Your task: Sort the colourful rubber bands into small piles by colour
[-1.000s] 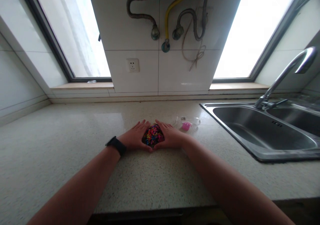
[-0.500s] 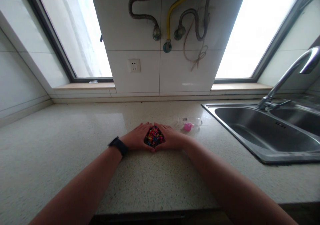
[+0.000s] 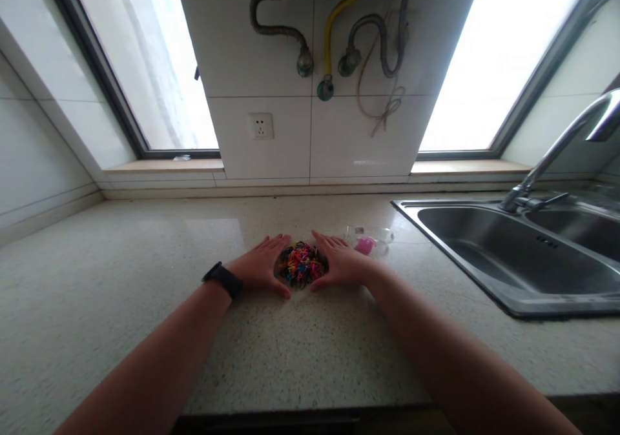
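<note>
A small heap of multicoloured bits that look like tiny rubber bands (image 3: 301,264) lies on the speckled countertop (image 3: 300,351). My left hand (image 3: 261,266) rests at the heap's left side, thumb and fingers spread apart and curved around it. On the other side my right hand (image 3: 341,262) does the same, its thumb and fingers apart. Both hands are at the edges of the heap, with gaps between the two thumbs and between the fingertips. Behind my right hand lies a clear plastic container (image 3: 382,235) with a pink thing (image 3: 365,245) at it.
A steel sink (image 3: 477,244) with a chrome faucet (image 3: 547,161) is set into the counter at the right. The tiled wall at the back carries a power socket (image 3: 261,126), hoses and a yellow pipe (image 3: 329,35). My left wrist wears a dark watch (image 3: 223,279).
My hands have moved apart: before, the thumbs and fingertips met in a closed ring around the heap. More of the heap shows now. The container and pink thing stay in place.
</note>
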The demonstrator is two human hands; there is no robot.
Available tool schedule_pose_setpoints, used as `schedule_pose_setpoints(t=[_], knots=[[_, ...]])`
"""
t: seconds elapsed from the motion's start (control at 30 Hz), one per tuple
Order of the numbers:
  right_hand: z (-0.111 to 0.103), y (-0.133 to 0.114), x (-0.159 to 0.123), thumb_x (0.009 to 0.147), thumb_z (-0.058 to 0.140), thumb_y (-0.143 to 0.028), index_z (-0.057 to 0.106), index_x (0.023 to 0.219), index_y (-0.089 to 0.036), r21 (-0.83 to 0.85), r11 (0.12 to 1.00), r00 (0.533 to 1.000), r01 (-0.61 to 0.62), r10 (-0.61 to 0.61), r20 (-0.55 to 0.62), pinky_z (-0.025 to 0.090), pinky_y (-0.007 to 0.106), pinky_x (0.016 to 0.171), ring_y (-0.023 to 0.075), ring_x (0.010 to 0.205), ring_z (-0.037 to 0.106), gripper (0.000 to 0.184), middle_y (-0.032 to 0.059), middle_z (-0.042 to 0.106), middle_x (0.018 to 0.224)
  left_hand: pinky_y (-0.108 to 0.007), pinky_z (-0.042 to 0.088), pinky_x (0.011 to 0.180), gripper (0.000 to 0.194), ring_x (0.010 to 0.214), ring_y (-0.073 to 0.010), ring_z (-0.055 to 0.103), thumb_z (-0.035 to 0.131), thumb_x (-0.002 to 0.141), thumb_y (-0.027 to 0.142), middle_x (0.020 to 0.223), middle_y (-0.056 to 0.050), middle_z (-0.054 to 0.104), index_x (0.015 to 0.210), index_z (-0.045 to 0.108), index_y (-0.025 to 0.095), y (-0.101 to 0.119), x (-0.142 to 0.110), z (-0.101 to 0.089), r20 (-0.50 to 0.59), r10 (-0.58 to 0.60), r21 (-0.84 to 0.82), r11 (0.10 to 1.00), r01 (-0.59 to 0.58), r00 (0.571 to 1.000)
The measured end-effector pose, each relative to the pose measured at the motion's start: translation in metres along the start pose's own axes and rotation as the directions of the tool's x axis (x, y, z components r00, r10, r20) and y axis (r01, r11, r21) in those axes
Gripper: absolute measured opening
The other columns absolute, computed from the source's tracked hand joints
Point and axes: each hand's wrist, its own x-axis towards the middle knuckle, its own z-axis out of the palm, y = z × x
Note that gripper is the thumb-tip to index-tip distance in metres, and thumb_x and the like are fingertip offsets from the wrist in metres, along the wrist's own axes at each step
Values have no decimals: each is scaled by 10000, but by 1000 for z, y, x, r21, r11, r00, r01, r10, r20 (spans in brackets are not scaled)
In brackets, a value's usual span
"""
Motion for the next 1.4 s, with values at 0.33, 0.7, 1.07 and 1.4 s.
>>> schedule_pose_setpoints(t=[0.33, 0.7, 1.07, 1.4], knots=[[7, 15, -8, 604, 533, -897, 170, 1565, -166, -115, 993, 996, 20, -9, 90, 62, 513, 1202, 367, 1478, 107, 1260, 140, 153, 1613, -533, 13, 1187, 1250, 1489, -353, 33, 591, 632, 828, 1622, -142, 25, 1567, 57, 192, -12, -6, 5, 39, -62, 79, 995, 59, 997], [13, -6, 7, 679, 483, -877, 244, 1548, -152, -137, 989, 996, 56, -47, 73, 83, 519, 1198, 357, 1471, 162, 1156, 136, 225, 1597, -500, 15, 1202, 1226, 1494, -324, 52, 529, 663, 856, 1620, -139, 78, 1567, 54, 177, 14, 9, 4, 20, 0, 34, 999, 0, 1000], [14, -4, 11, 774, 537, -740, 217, 1551, -149, -115, 991, 993, 69, -58, 98, 95, 518, 1187, 326, 1474, 172, 1027, 148, 227, 1595, -475, 72, 1201, 1125, 1487, -305, 135, 515, 710, 831, 1607, -132, 182, 1560, 131, 202, 19, 11, 7, -33, 34, -3, 999, -34, 999], [10, -9, 12, 821, 569, -589, 309, 1524, -161, -93, 995, 997, 38, -32, 65, 153, 501, 1174, 300, 1445, 275, 863, 150, 326, 1558, -485, 148, 1190, 988, 1446, -294, 281, 482, 785, 782, 1561, -150, 320, 1531, 246, 179, 21, 15, 6, -78, 9, -42, 999, -12, 997]])
